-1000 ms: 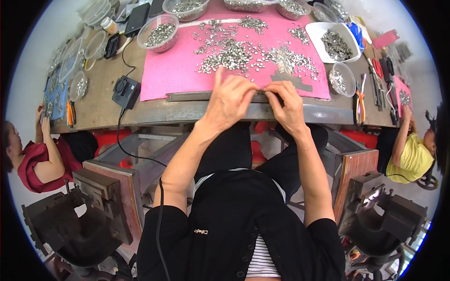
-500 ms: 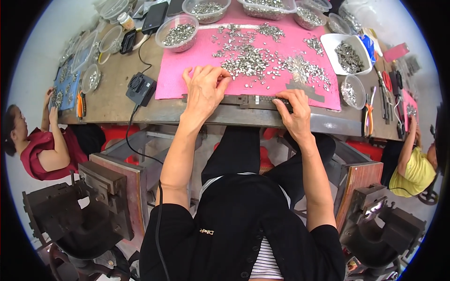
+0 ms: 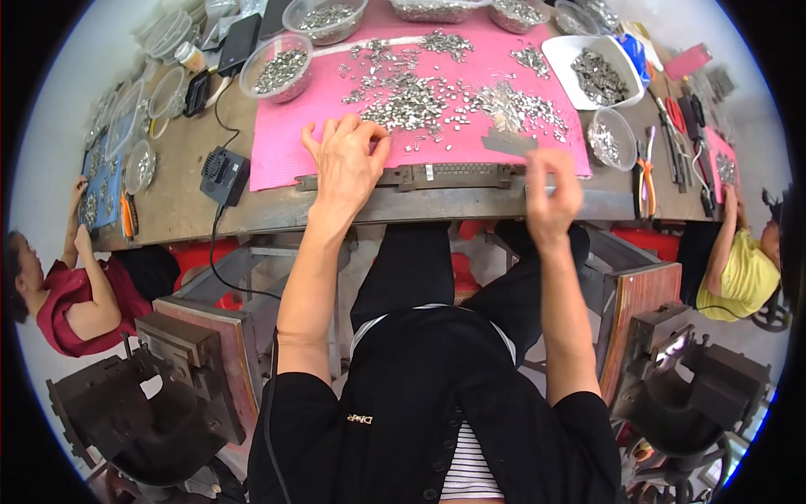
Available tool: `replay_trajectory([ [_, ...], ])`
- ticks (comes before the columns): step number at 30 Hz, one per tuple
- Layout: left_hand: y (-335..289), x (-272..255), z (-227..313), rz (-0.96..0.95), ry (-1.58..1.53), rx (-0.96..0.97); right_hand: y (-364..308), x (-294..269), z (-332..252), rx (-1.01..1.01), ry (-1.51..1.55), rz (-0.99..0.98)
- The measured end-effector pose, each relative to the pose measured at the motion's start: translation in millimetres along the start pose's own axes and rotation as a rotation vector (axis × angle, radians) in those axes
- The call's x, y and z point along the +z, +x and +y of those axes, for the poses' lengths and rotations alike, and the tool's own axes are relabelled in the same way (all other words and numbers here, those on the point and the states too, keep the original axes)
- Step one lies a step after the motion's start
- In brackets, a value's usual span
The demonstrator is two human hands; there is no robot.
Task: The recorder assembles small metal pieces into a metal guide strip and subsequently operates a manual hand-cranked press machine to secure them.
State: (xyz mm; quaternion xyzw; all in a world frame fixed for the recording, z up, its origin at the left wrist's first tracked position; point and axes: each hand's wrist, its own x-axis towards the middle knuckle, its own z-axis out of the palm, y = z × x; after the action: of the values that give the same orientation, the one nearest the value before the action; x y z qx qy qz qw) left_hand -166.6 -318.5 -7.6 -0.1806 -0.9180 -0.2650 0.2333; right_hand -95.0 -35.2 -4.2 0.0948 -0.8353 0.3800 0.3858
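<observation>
A long dark metal jig with a slotted top lies along the front edge of the pink mat. At its left end is my left hand, fingers bent and thumb and forefinger drawn together; whatever they may hold is too small to make out. Just off the right end hangs my right hand, smeared by motion, so its fingers cannot be read. Small silvery metal pieces are heaped beyond the jig. Thin silvery strips lie right of them, beside a flat grey plate.
Plastic tubs of metal pieces and a white tray surround the mat. A black power adapter with its cable stands left. Orange-handled pliers lie right. People sit at both ends; dark machines flank me.
My right hand has come off the jig's right part and moved right, uncovering its slots. My left hand keeps its place at the left end. The whole view has shifted slightly.
</observation>
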Motion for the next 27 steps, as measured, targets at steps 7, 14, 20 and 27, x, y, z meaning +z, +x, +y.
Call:
replay_trajectory([
  [7, -0.9, 0.6, 0.0, -0.038, -0.002, 0.051, 83.6, -97.3, 96.0, 0.324, -0.291, -0.12],
  [14, -6.3, 23.1, 61.3, -0.123, -0.305, 0.265, 93.2, -110.0, 152.3, 0.482, -0.379, -0.575],
  [20, -10.9, 32.8, 66.0, -0.105, -0.301, 0.31, 87.3, -104.6, 133.8, 0.448, -0.418, -0.481],
  [27, -8.0, 29.6, 67.7, -0.154, -0.298, 0.285, 69.6, -83.8, 89.9, 0.265, -0.209, -0.126],
])
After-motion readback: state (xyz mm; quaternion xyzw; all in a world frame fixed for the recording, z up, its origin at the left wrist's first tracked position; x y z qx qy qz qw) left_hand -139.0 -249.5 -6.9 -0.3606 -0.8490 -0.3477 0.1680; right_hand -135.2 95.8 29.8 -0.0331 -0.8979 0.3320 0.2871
